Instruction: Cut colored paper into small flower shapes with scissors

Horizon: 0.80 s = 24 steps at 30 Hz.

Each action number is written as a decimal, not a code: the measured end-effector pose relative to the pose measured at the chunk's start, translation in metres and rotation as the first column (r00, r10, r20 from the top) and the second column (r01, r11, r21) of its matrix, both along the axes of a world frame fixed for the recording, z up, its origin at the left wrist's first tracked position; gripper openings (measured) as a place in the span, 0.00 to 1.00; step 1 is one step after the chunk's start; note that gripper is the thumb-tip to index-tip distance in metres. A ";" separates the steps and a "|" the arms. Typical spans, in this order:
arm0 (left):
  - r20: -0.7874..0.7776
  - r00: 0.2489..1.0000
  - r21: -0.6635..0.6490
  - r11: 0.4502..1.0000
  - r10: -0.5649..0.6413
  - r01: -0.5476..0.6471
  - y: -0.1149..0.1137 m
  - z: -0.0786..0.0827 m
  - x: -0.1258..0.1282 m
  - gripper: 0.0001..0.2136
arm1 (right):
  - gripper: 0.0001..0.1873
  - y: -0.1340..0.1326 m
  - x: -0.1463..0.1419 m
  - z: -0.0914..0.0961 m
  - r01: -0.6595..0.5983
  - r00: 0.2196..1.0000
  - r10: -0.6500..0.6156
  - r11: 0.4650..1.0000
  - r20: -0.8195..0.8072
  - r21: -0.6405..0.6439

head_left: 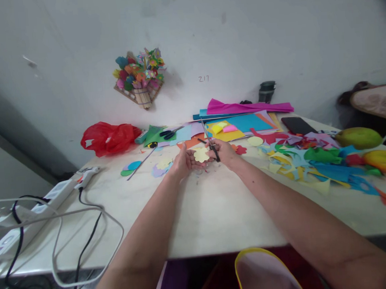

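My left hand (183, 162) is curled around a pale yellow flower-shaped paper cutout (201, 155) and holds it up over the table. My right hand (222, 152) grips a pair of scissors (210, 142) with black handles; the blades point up and away, right beside the cutout's right edge. Both hands meet near the middle of the white table (217, 204), with small paper bits lying beneath them.
Coloured paper sheets (241, 123) and scraps (313, 162) cover the back and right. A second pair of scissors (169, 133), a red plastic bag (108, 137), a phone (298, 125), two mangoes (359, 137), a power strip with cables (35, 208) and a paper bouquet (140, 75) on the wall.
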<state>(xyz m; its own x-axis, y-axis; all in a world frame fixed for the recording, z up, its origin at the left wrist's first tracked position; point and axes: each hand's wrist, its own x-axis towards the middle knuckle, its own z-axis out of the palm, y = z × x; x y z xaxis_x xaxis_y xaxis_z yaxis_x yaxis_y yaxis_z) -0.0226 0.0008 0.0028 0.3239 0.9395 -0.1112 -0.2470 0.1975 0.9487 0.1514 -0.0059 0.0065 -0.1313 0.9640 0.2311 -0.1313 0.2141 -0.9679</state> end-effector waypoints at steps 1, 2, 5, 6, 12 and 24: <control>-0.006 1.000 0.015 1.000 -0.013 0.013 -0.001 0.000 0.000 0.24 | 0.24 0.000 0.000 -0.001 0.006 1.000 -0.006 1.000 0.005 -0.002; -0.016 1.000 0.034 0.999 -0.025 0.026 -0.003 0.000 -0.001 0.20 | 0.24 0.001 0.000 -0.001 0.011 1.000 -0.011 1.000 0.011 -0.003; -0.043 0.999 0.083 0.996 -0.028 0.031 -0.008 0.000 -0.001 0.12 | 0.23 0.001 0.001 -0.002 0.018 0.999 -0.018 1.000 0.035 0.006; -0.042 0.999 0.087 0.996 -0.015 0.019 -0.009 0.000 -0.001 0.12 | 0.23 0.000 0.001 -0.002 0.015 0.999 -0.015 1.000 0.041 0.012; -0.027 0.996 0.107 0.991 0.089 -0.085 -0.008 0.003 -0.005 0.08 | 0.21 0.000 0.001 -0.002 -0.002 0.999 0.002 1.000 0.033 0.018; -0.007 0.995 0.118 0.988 0.100 -0.098 -0.007 0.005 -0.010 0.10 | 0.25 -0.002 0.000 0.003 0.063 0.998 -0.063 0.998 -0.015 0.001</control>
